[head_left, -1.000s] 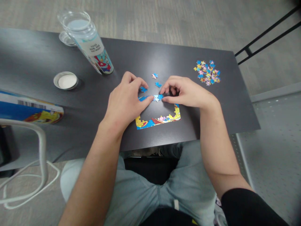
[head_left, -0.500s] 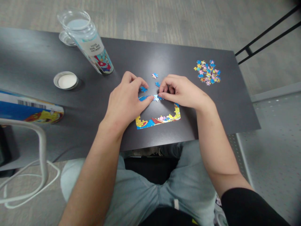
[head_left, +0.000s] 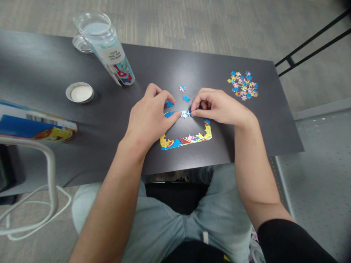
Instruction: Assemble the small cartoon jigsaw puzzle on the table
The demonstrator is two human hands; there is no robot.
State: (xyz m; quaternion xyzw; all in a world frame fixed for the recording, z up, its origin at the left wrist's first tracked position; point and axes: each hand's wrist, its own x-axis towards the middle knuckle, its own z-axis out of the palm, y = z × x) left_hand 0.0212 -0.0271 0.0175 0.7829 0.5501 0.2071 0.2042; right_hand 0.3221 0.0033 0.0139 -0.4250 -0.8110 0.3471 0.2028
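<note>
A partly joined jigsaw puzzle border (head_left: 179,142) lies on the dark table, its bottom row yellow, blue and red. Along its top edge, my left hand (head_left: 150,113) rests with the thumb on the joined pieces. The left index finger is apart from the thumb, by a loose blue piece (head_left: 170,104). My right hand (head_left: 214,105) pinches a blue-and-white puzzle piece (head_left: 189,113) at the right end of that top row. Just beyond the hands lie a blue piece (head_left: 186,98) and a pink-and-blue piece (head_left: 182,88). My hands hide part of the border's left and upper sides.
A pile of puzzle pieces (head_left: 243,85) lies at the right of the table (head_left: 270,124). Left of my hands stand a clear printed canister (head_left: 113,54), a round lid (head_left: 80,92), another lid (head_left: 82,44) and a blue-and-yellow canister (head_left: 35,122). A white cable (head_left: 51,175) loops at lower left.
The view has shifted slightly. My right hand has moved a little to the right from my left thumb, showing more of the top-row pieces and the loose blue piece. My left hand keeps its pose.
</note>
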